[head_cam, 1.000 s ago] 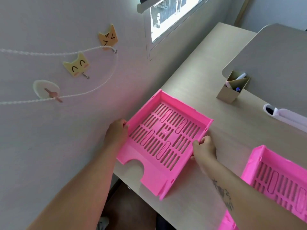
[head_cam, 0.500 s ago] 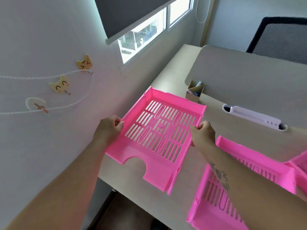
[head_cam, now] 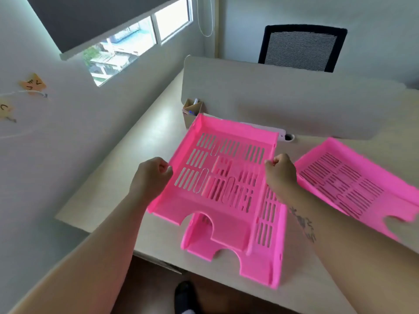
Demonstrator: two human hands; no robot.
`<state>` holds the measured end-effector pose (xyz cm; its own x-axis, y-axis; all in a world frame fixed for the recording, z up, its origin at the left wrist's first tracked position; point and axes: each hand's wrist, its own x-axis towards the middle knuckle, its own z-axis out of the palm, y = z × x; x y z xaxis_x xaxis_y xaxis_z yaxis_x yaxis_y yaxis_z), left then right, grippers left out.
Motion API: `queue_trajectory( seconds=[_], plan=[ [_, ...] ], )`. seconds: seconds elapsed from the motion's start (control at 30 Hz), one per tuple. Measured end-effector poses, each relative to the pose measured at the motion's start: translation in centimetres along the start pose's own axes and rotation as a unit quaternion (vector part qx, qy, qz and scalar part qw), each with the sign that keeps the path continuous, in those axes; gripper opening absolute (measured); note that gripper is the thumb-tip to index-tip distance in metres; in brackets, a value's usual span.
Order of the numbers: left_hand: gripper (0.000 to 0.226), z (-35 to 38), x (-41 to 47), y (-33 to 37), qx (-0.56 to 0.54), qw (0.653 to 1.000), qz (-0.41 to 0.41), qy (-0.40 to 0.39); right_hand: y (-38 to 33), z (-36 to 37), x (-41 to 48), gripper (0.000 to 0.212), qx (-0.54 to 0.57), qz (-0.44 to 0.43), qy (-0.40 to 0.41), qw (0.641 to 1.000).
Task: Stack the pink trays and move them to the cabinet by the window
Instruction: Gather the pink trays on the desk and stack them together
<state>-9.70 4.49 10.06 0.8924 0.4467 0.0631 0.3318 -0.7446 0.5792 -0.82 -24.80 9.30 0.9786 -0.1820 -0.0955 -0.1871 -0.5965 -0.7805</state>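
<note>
I hold a slotted pink tray [head_cam: 226, 159] in the air by its two side walls. My left hand [head_cam: 152, 175] grips its left wall and my right hand [head_cam: 280, 172] grips its right wall. Below it, partly covered, a second pink tray [head_cam: 265, 252] lies on the desk at the near edge; the held tray overlaps its left and far parts. A third pink tray [head_cam: 353, 184] lies flat on the desk to the right, apart from the others.
The light wooden desk [head_cam: 127, 173] runs along the wall under a window [head_cam: 136, 41]. A grey divider panel [head_cam: 283, 96] stands behind the trays, with a cardboard pen holder [head_cam: 191, 112] and a white holder [head_cam: 283, 135] at its foot. A black chair [head_cam: 301, 48] stands beyond.
Both hands have carried the tray to the right, away from the wall, over the second tray. The view has swung right and up, bringing the third tray and the chair into sight.
</note>
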Motion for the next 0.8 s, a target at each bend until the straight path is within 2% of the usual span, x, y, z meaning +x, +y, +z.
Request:
queue_trajectory(
  seconds=[0.13, 0.3, 0.53, 0.8],
  plan=[
    [0.015, 2.9, -3.0, 1.8, 0.014, 1.0, 0.014, -0.02, 4.4, -2.8, -0.2, 0.023, -0.004, 0.013, -0.014, 1.0],
    [0.016, 5.2, -5.1, 2.1, 0.018, 0.999, 0.001, -0.045, 7.4, -3.7, -1.0, 0.028, 0.006, 0.04, -0.025, 0.999],
    [0.016, 7.3, -6.0, 1.7, 0.015, 0.998, -0.015, -0.063, 9.3, -3.1, -1.6, 0.035, -0.004, 0.069, -0.06, 0.996],
    [0.015, 8.3, -5.8, 0.9, -0.011, 0.997, -0.029, -0.069, 10.1, -2.5, -2.2, 0.034, -0.015, 0.051, -0.043, 0.998]
  ],
)
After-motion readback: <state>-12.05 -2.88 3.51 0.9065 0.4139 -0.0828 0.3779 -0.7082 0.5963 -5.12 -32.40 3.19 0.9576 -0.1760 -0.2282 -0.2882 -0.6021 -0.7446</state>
